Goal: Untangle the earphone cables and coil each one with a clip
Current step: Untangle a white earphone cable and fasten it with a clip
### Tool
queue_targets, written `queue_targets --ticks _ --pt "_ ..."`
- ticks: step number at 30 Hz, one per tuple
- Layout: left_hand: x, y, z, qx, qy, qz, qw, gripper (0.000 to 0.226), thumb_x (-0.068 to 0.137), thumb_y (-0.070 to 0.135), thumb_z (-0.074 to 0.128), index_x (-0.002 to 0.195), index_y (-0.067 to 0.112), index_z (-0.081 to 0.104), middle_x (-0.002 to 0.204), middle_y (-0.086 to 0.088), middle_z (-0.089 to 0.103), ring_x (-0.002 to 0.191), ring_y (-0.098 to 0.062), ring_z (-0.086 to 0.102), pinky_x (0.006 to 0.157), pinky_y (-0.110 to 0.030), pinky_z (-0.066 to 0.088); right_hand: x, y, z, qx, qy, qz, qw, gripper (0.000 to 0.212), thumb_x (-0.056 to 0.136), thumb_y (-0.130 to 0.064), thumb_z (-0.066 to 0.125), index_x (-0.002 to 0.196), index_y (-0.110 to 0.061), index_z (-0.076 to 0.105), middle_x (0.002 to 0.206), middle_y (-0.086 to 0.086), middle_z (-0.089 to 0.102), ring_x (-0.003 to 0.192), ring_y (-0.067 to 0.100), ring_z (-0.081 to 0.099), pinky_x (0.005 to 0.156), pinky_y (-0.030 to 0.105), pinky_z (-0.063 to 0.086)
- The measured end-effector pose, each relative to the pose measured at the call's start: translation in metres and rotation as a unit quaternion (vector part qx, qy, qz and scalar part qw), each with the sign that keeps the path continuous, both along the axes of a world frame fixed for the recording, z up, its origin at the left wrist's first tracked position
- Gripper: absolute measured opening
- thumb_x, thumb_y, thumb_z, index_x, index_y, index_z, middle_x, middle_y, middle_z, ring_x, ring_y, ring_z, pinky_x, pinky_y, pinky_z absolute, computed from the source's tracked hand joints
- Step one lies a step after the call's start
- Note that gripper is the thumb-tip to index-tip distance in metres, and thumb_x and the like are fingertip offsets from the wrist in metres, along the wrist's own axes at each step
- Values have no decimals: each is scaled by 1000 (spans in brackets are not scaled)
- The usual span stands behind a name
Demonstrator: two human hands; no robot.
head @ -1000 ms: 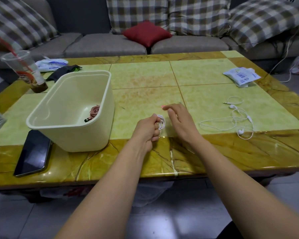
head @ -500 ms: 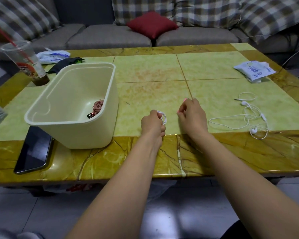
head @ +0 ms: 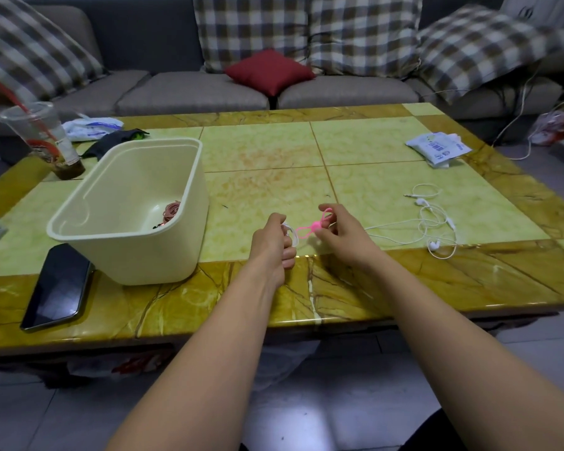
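Observation:
My left hand (head: pixel 274 242) grips a small coil of white earphone cable (head: pixel 290 234) above the table's near edge. My right hand (head: pixel 341 234) pinches a pink clip (head: pixel 311 226), whose loop reaches toward the coil. A second white earphone (head: pixel 432 222) lies loose and uncoiled on the table to the right. A coiled pink-brown cable (head: pixel 171 211) lies inside the cream plastic bin (head: pixel 118 242) at the left.
A black phone (head: pixel 57 288) lies by the bin at the table's near left edge. A plastic cup with a straw (head: pixel 43 138) stands at the far left. White packets (head: pixel 437 149) lie at the far right. A sofa with cushions runs behind the table (head: pixel 355 288).
My right hand has picked the pink clip up from the table and brought it to the white coil in my left hand. The camera view has shifted slightly.

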State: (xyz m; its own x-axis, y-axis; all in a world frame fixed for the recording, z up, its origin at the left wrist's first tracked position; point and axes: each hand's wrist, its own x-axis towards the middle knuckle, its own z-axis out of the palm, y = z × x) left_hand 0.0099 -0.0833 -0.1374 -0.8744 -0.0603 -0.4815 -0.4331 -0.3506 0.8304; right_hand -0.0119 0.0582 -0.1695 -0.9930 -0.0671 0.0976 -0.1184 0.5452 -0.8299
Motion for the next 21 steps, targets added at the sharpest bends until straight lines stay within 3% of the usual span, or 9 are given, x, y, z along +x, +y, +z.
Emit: queue_targets --ticks 3,6,9,13,17,21 --pt "5 1 -1 -38 13 -14 999 24 94 22 48 71 13 48 39 8 26 29 -6 18 32 -14 13 10 4 8 -13 -2 40 999 25 95 -14 61 120 -14 57 101 -1 58 85 10 54 72 17 43" --pt "11 4 -1 -110 29 -7 993 14 89 15 55 77 7 58 48 3 35 31 -7 25 32 -14 17 17 11 11 -15 -1 61 998 15 93 -18 64 107 -16 59 92 -4 59 78 6 52 75 22 44" --pt "13 5 0 -170 41 -6 985 12 87 12 60 78 5 58 54 -2 35 36 -11 27 33 -15 19 23 16 13 -13 9 59 998 14 92 -22 67 103 -17 61 88 -3 59 76 8 51 73 23 45" --pt "14 5 1 -211 74 -19 974 27 82 14 68 66 9 48 57 -5 31 45 -16 26 38 -19 19 28 18 21 18 53 58 997 14 89 -28 70 96 -18 62 93 -2 60 79 8 54 71 17 44" --pt "22 7 8 -215 81 -84 970 26 81 30 73 84 8 60 52 0 30 42 -12 24 38 -20 20 33 18 28 33 66 60 995 19 88 -28 71 97 -13 63 91 -1 64 81 9 60 70 16 48" --pt "24 7 9 -206 58 -101 972 35 78 35 78 89 9 57 50 2 30 40 -11 23 35 -19 19 38 18 32 26 84 67 994 14 84 -18 76 92 -13 66 82 -3 68 76 10 64 70 22 53"
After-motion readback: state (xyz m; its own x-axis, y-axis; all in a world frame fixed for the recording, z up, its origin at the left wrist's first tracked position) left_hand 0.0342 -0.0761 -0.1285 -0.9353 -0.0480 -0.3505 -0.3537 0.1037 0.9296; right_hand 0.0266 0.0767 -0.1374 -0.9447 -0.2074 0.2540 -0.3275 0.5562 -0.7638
